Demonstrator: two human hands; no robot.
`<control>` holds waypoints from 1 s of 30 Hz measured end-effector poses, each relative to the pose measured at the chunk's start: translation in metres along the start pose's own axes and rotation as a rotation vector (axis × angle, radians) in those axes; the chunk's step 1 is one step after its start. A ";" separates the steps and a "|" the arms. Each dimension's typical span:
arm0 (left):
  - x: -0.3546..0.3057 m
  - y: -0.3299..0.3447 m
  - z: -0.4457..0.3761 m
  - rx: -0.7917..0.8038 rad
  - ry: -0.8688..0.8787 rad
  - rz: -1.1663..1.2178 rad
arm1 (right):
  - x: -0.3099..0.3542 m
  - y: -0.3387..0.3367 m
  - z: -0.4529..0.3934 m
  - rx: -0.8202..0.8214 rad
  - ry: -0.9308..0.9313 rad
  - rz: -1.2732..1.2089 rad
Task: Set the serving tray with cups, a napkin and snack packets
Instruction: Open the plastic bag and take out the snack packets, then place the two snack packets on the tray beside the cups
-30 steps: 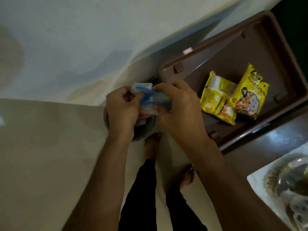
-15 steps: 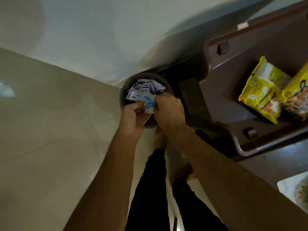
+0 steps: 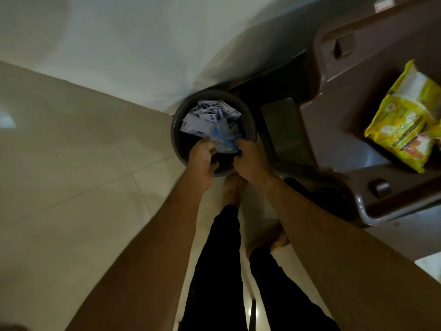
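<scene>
Pale floor tiles [image 3: 71, 177] meet a white wall [image 3: 119, 44] at the corner, and that is where we stand, looking down. We see one round dark bin [image 3: 177, 139] on the floor against the wall. It has many small white and blue wrappers [image 3: 205, 115] in it, too many and too crumpled for us to count.

We have two hands over the bin. Our left hand [image 3: 202, 158] and our right hand [image 3: 250, 161] are close together above its near edge. Between them sits one thin, see-through blue wrapper [image 3: 225, 137]. The fingers of both hands are curled near it, but we cannot tell if they pinch it or have let go.

To our right is one brown tray [image 3: 346, 130]. It is well apart from the bin. We count one yellow snack packet [image 3: 405, 115] lying in it, and the edge of a second one [image 3: 438, 134] just shows at the side.

Half a second ago our hands were higher, held up nearer to us, with the wrapper squeezed between them. Now they are lower, right at the bin's edge. The tray and packets lie as they did then.
</scene>
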State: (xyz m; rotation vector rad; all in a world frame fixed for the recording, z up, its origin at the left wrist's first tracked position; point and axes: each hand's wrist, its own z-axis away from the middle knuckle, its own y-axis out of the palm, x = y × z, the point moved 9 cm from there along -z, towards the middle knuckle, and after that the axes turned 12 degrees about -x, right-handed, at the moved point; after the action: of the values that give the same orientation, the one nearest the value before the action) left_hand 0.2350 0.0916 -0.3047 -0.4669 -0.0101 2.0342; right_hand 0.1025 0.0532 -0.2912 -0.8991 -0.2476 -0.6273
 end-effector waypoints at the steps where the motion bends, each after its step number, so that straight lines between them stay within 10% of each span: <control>1: 0.002 0.002 0.001 0.008 0.008 -0.019 | 0.000 -0.002 0.001 -0.004 -0.004 -0.016; 20: -0.126 0.069 0.239 0.056 1.156 -0.427 | 0.086 -0.230 0.117 -0.536 -0.547 -0.125; 30: -0.079 0.194 0.292 0.161 1.385 -0.843 | -0.050 -0.338 0.129 -0.956 -0.242 0.039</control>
State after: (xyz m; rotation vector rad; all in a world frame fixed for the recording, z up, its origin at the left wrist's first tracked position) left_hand 0.0081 -0.0166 -0.0483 -1.3833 0.6647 0.6053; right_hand -0.1341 0.0203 -0.0153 -1.9015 -0.1362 -0.5954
